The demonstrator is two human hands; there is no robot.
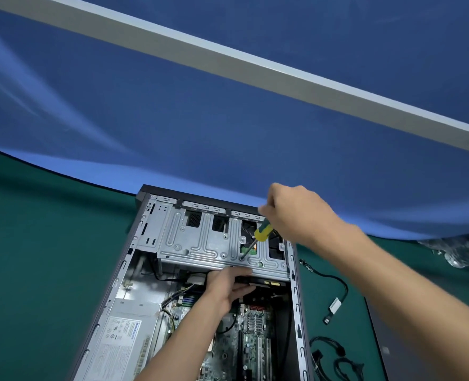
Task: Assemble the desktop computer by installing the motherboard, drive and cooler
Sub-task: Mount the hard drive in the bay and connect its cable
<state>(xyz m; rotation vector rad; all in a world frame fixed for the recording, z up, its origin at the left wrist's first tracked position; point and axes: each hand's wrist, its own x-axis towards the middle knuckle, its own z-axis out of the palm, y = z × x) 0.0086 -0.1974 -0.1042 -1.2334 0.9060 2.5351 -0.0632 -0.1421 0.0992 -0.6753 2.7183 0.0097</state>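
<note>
An open computer case [296, 298] lies on a green mat. A silver drive cage [197, 243] spans its far end. My right hand [294, 213] grips a yellow and green screwdriver [262, 232], whose tip meets a screw hole on the cage near its front right. Under the cage's front edge, my left hand [228, 284] reaches in, fingers curled against a dark drive [266, 283] that sits below the cage. The motherboard [252, 331] lies in the case floor, with a small silver heatsink on it.
A grey power supply [126, 334] fills the case's left side. Loose black cables [335, 301] and connectors lie on the green mat [35, 270] to the right of the case. A dark panel [409, 339] lies at the far right. Blue backdrop behind.
</note>
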